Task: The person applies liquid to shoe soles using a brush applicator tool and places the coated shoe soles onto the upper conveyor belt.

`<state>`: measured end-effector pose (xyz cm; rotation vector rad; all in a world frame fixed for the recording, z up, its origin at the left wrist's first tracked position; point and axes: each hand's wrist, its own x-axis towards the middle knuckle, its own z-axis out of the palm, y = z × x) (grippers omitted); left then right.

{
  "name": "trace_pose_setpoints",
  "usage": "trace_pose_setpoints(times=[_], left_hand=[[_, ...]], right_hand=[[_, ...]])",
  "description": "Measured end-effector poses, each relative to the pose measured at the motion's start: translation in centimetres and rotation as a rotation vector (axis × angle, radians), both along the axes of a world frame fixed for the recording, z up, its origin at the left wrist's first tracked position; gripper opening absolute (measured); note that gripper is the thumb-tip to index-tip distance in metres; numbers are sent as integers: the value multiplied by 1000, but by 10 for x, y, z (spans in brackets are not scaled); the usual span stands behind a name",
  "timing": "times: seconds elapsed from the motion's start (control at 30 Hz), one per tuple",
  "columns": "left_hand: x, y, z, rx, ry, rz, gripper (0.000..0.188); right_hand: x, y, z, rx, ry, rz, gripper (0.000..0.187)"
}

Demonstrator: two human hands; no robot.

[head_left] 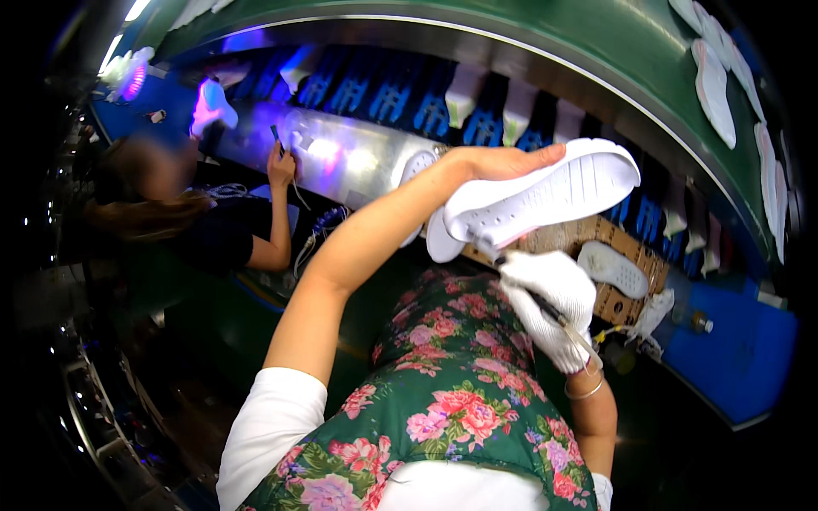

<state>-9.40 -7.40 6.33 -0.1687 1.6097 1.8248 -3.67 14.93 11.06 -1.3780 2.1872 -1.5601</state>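
Observation:
A white shoe sole, its grooved and holed inner face toward me, is raised in front of my body. My bare left hand grips it along the far rim, thumb stretched over the edge. In a white knitted glove, my right hand is closed round a slim brush-like tool with a dark handle. The blurred grey tip of that tool is at the sole's near left end; whether it touches cannot be told. More white soles sit just behind and left of the held one.
A brown perforated tray holds a greyish sole. Past it stretches a conveyor with blue racks and hanging soles, beneath a green shelf. A co-worker works at the left under purple light. A blue board is at right.

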Motion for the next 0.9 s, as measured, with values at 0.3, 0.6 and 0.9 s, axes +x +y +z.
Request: trace_pose_setpoints(times=[0.3,0.6,0.9], left_hand=[[-50,7,40,977,32,22,99],[-34,21,37,192,144,54,87],[-29,29,32,-201,155,-32,97]], right_hand=[[-12,35,-17,-887,-1276,-338,28],[-25,25,19,-253,-363,-279,18],[-34,30,30,92,170,-100,24]])
